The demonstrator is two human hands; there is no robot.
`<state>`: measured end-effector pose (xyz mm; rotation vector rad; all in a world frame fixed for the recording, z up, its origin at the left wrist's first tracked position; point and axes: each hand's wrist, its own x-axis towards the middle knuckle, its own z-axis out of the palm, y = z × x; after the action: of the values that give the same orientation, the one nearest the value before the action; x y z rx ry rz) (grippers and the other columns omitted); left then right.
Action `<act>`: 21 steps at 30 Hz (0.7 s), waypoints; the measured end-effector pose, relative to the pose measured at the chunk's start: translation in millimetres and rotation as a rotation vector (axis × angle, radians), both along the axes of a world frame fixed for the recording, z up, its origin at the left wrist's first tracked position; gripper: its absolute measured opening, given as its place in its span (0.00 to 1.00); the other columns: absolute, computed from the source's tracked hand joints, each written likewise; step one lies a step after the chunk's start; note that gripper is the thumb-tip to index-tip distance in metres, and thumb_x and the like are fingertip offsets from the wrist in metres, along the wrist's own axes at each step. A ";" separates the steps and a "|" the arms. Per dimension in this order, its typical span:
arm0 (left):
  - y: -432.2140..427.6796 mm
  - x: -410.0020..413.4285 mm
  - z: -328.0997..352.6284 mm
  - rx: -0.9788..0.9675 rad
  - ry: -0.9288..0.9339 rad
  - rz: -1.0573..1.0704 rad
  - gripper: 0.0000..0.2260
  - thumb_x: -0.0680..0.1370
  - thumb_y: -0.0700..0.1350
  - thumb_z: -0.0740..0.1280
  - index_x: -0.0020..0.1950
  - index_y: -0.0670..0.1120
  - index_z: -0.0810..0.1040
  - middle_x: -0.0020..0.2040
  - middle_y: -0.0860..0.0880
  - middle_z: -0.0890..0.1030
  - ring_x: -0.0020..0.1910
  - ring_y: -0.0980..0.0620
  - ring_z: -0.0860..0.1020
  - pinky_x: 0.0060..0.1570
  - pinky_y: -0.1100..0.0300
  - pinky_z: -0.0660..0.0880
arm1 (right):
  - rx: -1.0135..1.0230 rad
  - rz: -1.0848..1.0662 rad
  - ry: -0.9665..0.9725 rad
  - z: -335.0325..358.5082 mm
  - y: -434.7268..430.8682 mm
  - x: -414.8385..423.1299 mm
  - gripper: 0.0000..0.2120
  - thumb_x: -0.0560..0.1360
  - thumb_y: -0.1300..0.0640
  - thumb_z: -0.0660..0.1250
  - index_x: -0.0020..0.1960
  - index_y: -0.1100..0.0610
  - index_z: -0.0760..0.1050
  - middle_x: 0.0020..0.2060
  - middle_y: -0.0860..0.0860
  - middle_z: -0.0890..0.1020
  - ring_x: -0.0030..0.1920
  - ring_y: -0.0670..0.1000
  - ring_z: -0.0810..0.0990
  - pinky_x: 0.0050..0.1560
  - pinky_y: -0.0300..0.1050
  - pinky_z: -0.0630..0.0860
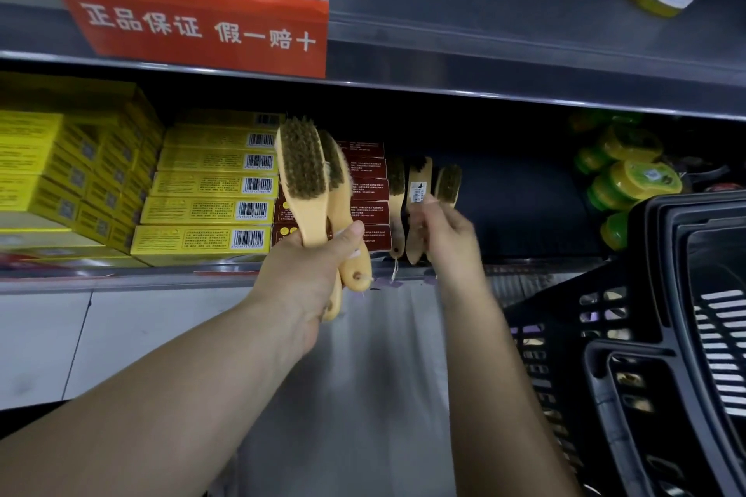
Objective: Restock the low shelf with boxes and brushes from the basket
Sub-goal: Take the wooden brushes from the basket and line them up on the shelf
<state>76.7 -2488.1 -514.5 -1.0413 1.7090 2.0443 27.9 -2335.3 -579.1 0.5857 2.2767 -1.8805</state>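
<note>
Black slotted plastic basket (pixel 605 375) at right, contents unseen. The left hand (pixel 311 270) grips two pale wooden brushes (pixel 302 182), not yet shelved. The blurred right hand (pixel 448 238) seems to pinch a brush (pixel 449 184) at the shelf's (pixel 161 274) front edge, beside two standing. Behind are stacked yellow boxes (pixel 210 186) and red boxes (pixel 369 190). Restocking looks well underway.

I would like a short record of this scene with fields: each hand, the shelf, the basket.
left hand: grips two wooden brushes by the handles, bristles toward the camera
right hand: at the standing brushes; grip blurred
low shelf: yellow boxes, dark red boxes, standing brushes
basket: black, at the right
</note>
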 end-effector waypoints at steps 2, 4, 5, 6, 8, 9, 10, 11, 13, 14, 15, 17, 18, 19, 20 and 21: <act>1.2 -0.2 1.5 0.000 0.002 -0.014 0.06 0.71 0.50 0.73 0.40 0.50 0.79 0.35 0.51 0.81 0.32 0.53 0.77 0.27 0.63 0.67 | -0.185 0.293 -0.043 27.5 -14.9 22.1 0.13 0.74 0.43 0.64 0.45 0.51 0.82 0.40 0.47 0.85 0.41 0.45 0.82 0.40 0.38 0.78; 2.6 0.4 2.6 0.010 0.012 -0.039 0.06 0.71 0.49 0.74 0.44 0.50 0.81 0.34 0.50 0.81 0.27 0.56 0.77 0.23 0.65 0.69 | -0.299 0.449 -0.062 43.9 -22.2 36.9 0.10 0.73 0.50 0.67 0.50 0.53 0.82 0.42 0.51 0.84 0.44 0.49 0.82 0.47 0.46 0.80; 3.1 0.9 2.3 0.012 0.019 -0.052 0.07 0.71 0.50 0.73 0.46 0.50 0.81 0.34 0.50 0.81 0.27 0.56 0.78 0.24 0.64 0.70 | -0.341 0.462 -0.067 48.2 -22.6 40.6 0.10 0.74 0.54 0.68 0.53 0.56 0.81 0.43 0.53 0.84 0.45 0.51 0.82 0.49 0.48 0.80; 3.6 1.2 1.5 0.008 0.024 -0.061 0.08 0.71 0.51 0.73 0.47 0.50 0.81 0.35 0.50 0.81 0.30 0.55 0.79 0.29 0.62 0.72 | -0.366 0.459 -0.077 50.7 -21.3 42.4 0.10 0.75 0.58 0.67 0.54 0.59 0.80 0.44 0.56 0.84 0.45 0.53 0.82 0.50 0.49 0.80; 5.2 1.1 0.0 -0.009 0.038 -0.062 0.09 0.72 0.55 0.71 0.45 0.51 0.81 0.37 0.51 0.82 0.37 0.52 0.78 0.39 0.57 0.73 | -0.364 0.434 -0.103 52.0 -16.7 42.7 0.09 0.75 0.63 0.66 0.54 0.62 0.79 0.44 0.56 0.84 0.45 0.53 0.82 0.49 0.47 0.80; 6.2 0.8 0.1 -0.020 0.053 -0.056 0.08 0.72 0.56 0.70 0.43 0.53 0.81 0.35 0.53 0.81 0.37 0.52 0.77 0.39 0.57 0.72 | -0.347 0.402 -0.114 49.7 -13.6 41.1 0.08 0.75 0.64 0.66 0.53 0.61 0.79 0.43 0.54 0.84 0.44 0.52 0.83 0.47 0.46 0.81; 6.9 0.1 0.7 -0.031 0.068 -0.044 0.07 0.72 0.56 0.70 0.41 0.53 0.80 0.32 0.55 0.78 0.35 0.52 0.74 0.38 0.57 0.70 | -0.328 0.345 -0.124 45.5 -9.7 38.3 0.07 0.75 0.64 0.65 0.52 0.60 0.79 0.42 0.53 0.84 0.43 0.50 0.83 0.45 0.45 0.81; 7.4 -1.0 1.5 -0.041 0.082 -0.031 0.07 0.72 0.57 0.70 0.40 0.54 0.80 0.30 0.56 0.76 0.34 0.53 0.73 0.37 0.58 0.69 | -0.302 0.268 -0.131 40.2 -5.0 34.9 0.06 0.76 0.63 0.65 0.50 0.59 0.79 0.41 0.53 0.84 0.41 0.49 0.83 0.44 0.45 0.80; 7.2 -3.0 2.2 -0.056 0.112 -0.025 0.08 0.72 0.57 0.69 0.43 0.54 0.80 0.33 0.56 0.75 0.34 0.54 0.71 0.43 0.57 0.69 | -0.222 0.071 -0.137 23.9 8.6 27.0 0.05 0.76 0.62 0.65 0.49 0.57 0.79 0.43 0.53 0.84 0.42 0.50 0.83 0.46 0.45 0.79; 6.8 -3.5 2.5 -0.061 0.126 -0.029 0.09 0.72 0.57 0.69 0.46 0.53 0.80 0.35 0.55 0.75 0.35 0.54 0.71 0.45 0.56 0.68 | -0.151 -0.029 -0.143 13.9 18.0 23.3 0.05 0.76 0.60 0.65 0.49 0.56 0.79 0.43 0.52 0.84 0.43 0.50 0.83 0.47 0.45 0.79; 6.5 -3.6 2.9 -0.070 0.136 -0.033 0.11 0.72 0.58 0.68 0.48 0.53 0.80 0.35 0.55 0.75 0.35 0.54 0.71 0.44 0.57 0.68 | -0.069 -0.112 -0.155 3.5 28.3 19.6 0.05 0.77 0.59 0.64 0.50 0.56 0.78 0.43 0.51 0.84 0.44 0.50 0.83 0.48 0.46 0.79; 6.3 -2.9 3.0 -0.091 0.142 -0.044 0.11 0.73 0.58 0.67 0.47 0.53 0.80 0.36 0.56 0.76 0.36 0.55 0.72 0.39 0.58 0.69 | 0.054 -0.210 -0.193 -16.6 48.7 12.2 0.07 0.78 0.58 0.63 0.53 0.57 0.77 0.43 0.51 0.83 0.45 0.51 0.82 0.50 0.49 0.78; 6.3 -2.3 2.6 -0.092 0.138 -0.049 0.10 0.73 0.59 0.67 0.46 0.54 0.78 0.37 0.56 0.77 0.37 0.55 0.73 0.39 0.58 0.70 | 0.100 -0.231 -0.216 -25.4 57.1 8.3 0.08 0.78 0.59 0.62 0.54 0.58 0.77 0.43 0.52 0.82 0.46 0.53 0.82 0.51 0.51 0.78; 6.2 -1.6 2.1 -0.089 0.133 -0.052 0.09 0.73 0.59 0.67 0.44 0.55 0.77 0.40 0.57 0.78 0.40 0.55 0.74 0.41 0.56 0.70 | 0.147 -0.240 -0.238 -32.6 63.5 4.2 0.08 0.78 0.59 0.61 0.53 0.59 0.76 0.43 0.53 0.82 0.46 0.55 0.81 0.51 0.53 0.78; 6.1 -1.3 1.8 -0.088 0.131 -0.051 0.08 0.73 0.60 0.66 0.42 0.57 0.76 0.42 0.57 0.79 0.42 0.56 0.75 0.43 0.55 0.71 | 0.194 -0.237 -0.253 -38.8 68.4 -0.3 0.08 0.78 0.58 0.61 0.53 0.60 0.76 0.44 0.55 0.81 0.47 0.56 0.81 0.51 0.53 0.78; 5.8 -1.5 1.3 -0.087 0.138 -0.048 0.07 0.73 0.60 0.66 0.41 0.58 0.75 0.43 0.58 0.79 0.44 0.57 0.75 0.44 0.56 0.70 | 0.238 -0.222 -0.262 -43.2 71.8 -4.6 0.08 0.78 0.58 0.61 0.53 0.60 0.76 0.45 0.56 0.81 0.46 0.56 0.80 0.48 0.51 0.78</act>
<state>75.2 -2482.3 -513.1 -0.8936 1.8870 2.0713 23.3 -2263.4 -622.3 1.0891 2.3516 -1.5114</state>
